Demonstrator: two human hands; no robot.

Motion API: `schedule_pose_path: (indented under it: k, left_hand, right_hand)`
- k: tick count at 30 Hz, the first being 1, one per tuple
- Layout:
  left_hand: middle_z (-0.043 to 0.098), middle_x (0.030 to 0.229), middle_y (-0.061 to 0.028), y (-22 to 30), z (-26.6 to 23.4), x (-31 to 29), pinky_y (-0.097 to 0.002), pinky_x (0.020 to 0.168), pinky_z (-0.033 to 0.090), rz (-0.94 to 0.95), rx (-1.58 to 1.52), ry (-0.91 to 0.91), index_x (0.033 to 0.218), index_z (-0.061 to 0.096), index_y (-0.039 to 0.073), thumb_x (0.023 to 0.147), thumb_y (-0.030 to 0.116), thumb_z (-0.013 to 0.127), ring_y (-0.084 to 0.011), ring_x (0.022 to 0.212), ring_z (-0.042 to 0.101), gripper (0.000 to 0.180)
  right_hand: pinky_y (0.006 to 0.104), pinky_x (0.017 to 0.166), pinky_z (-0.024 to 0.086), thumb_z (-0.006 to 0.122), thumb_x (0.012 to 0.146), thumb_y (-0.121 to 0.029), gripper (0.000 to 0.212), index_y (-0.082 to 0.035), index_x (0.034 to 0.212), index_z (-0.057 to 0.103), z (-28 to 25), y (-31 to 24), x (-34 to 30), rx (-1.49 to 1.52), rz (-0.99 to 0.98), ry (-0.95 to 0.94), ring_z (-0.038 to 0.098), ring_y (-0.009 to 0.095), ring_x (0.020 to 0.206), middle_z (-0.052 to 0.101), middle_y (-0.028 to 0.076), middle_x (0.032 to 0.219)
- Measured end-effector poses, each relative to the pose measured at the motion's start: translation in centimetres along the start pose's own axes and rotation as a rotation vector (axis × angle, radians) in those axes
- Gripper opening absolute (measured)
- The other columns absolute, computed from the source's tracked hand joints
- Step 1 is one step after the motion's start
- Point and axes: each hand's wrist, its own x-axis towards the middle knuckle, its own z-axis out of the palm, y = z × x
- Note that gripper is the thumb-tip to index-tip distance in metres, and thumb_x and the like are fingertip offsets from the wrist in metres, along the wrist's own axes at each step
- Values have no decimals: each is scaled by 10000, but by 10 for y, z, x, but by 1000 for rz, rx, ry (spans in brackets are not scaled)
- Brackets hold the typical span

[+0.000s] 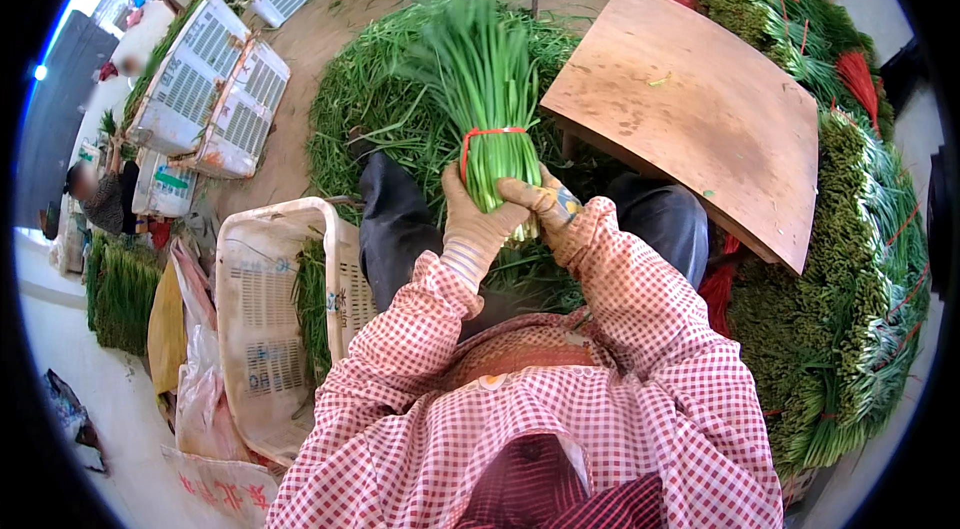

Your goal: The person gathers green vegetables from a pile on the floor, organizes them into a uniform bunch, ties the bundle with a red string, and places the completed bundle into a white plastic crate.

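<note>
Between my two gloved hands stands a thick bundle of garlic chives [497,157], pale stem ends down and green tops spread out and blurred above. A red tie circles it near the middle. My left hand [475,219] wraps the left side of the stems below the tie. From the right, my right hand [545,204] closes on the lower stems, its thumb across the front. Both forearms wear red-and-white checked sleeves. Under and beyond the bundle lies a big heap of loose green leaves [360,79], reaching between my dark-trousered knees.
A wooden board table [690,99] stands close on the right, with red ties hanging below it. Tied bundles [830,329] are stacked along the right side. At my left is a white plastic crate [265,309] holding some greens; more crates [190,79] and another person [105,194] are farther left.
</note>
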Motion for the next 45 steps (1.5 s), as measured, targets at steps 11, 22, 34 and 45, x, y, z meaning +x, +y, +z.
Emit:
schedule_pose_path:
  k: [11, 22, 34, 45]
  left_hand:
    - [484, 1336, -105, 34, -50, 16, -371, 1039, 369, 35, -179, -538, 1391, 356, 20, 731, 572, 716, -199, 1214, 457, 932]
    - [631, 1066, -82, 26, -17, -20, -329, 849, 504, -119, -434, -266, 1216, 524, 20, 768, 327, 741, -186, 940, 619, 585]
    - [550, 1208, -106, 13, -6, -35, -347, 905, 472, -156, -357, -281, 1339, 368, 28, 789, 237, 752, -215, 1053, 561, 703]
    - [548, 1218, -95, 10, -1, -39, -343, 910, 469, -180, -433, -292, 1340, 378, 31, 813, 313, 733, -202, 1065, 554, 695]
  right_hand:
    - [379, 1016, 390, 863, 614, -383, 1157, 42, 1432, 163, 6, -14, -70, -708, -138, -38, 500, 263, 1210, 517, 192, 1290]
    - [352, 824, 493, 736, 782, -331, 507, 6, 1126, 580, 8, -79, -105, -1312, -102, -52, 612, 214, 944, 638, 164, 999]
    - [292, 564, 445, 757, 755, -326, 483, -24, 1100, 605, 58, -134, -42, -1338, -205, 9, 560, 130, 631, 587, 45, 673]
    - [297, 574, 484, 697, 848, -271, 318, -7, 1019, 651, 13, -113, -46, -1170, -368, 8, 605, 141, 672, 669, 77, 800]
